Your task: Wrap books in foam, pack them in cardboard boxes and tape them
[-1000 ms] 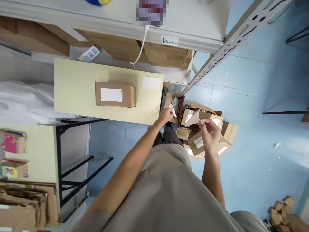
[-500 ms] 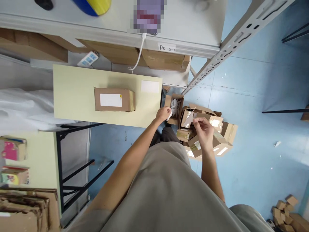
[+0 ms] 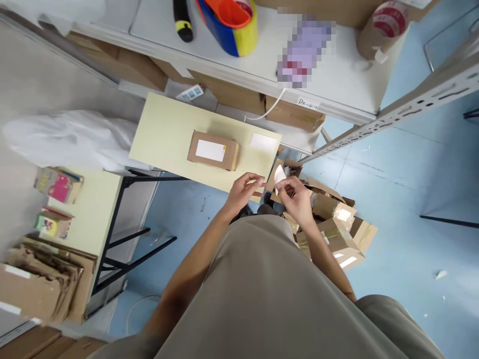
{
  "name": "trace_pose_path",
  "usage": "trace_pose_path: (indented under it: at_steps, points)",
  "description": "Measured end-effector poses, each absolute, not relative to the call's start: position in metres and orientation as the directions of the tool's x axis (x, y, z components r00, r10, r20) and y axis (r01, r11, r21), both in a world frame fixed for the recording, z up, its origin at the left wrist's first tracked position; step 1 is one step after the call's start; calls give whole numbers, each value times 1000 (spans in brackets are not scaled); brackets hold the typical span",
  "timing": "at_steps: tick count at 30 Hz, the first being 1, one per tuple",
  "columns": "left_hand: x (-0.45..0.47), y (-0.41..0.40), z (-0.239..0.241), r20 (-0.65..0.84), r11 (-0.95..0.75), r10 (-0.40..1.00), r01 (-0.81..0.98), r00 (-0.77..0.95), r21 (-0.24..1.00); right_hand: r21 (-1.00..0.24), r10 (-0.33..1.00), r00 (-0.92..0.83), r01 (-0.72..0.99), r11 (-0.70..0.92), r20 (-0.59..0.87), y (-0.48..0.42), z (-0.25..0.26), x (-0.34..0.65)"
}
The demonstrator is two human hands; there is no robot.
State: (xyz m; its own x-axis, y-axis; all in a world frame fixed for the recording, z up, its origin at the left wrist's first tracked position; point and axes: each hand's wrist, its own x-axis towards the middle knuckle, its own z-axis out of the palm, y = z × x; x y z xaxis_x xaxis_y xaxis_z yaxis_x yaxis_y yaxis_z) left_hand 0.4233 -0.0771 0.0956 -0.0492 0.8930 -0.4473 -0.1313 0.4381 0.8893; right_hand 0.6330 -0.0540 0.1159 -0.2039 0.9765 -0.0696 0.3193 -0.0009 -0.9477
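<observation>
My left hand (image 3: 244,193) hovers at the right front corner of the pale yellow table (image 3: 164,132), fingers curved but apart, with nothing visible in it. Just right of it, my right hand (image 3: 298,200) pinches a small curled white piece of paper (image 3: 279,174) between thumb and fingers. That paper is above a small open carton (image 3: 275,171) on the floor, whose inside is mostly hidden by the hand. A closed cardboard box (image 3: 231,153) with a white label (image 3: 210,150) lies on the table, left of both hands. A white sheet (image 3: 264,142) lies near the table's right end.
Cardboard boxes (image 3: 339,237) are heaped on the floor at my right. A metal rack (image 3: 422,102) borders the shelf (image 3: 269,65), which carries a tape roll (image 3: 381,35), an orange-blue-yellow object (image 3: 239,40) and a blurred-out device (image 3: 305,52). Flattened cardboard (image 3: 37,284) is stacked at left.
My right hand has moved left, close to my left hand, and holds the white paper upright. My left hand's fingers have spread, without the white scrap seen there before. The view has turned.
</observation>
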Motion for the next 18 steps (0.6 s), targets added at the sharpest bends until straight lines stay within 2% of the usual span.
trace_pose_path:
  at_steps: [3, 7, 12, 15, 18]
  points:
    - [407, -84, 114, -457, 436, 884, -184, -95, 881, -945, 944, -328, 317, 78, -32, -50, 124, 597]
    - [379, -87, 113, -444, 399, 873, -230, -199, 888, -928, 913, -408, 342, 148, -4, -50, 125, 548]
    - [326, -87, 99, -467, 392, 840, -288, -274, 874, -940, 895, -441, 328, 96, -62, -54, 116, 491]
    - [279, -84, 91, -485, 364, 821, -377, -301, 852, -941, 932, -345, 339, 13, -112, -51, 110, 462]
    - [224, -79, 84, -504, 348, 813, -450, -293, 822, -916, 978, -123, 386, -107, -166, -44, 102, 438]
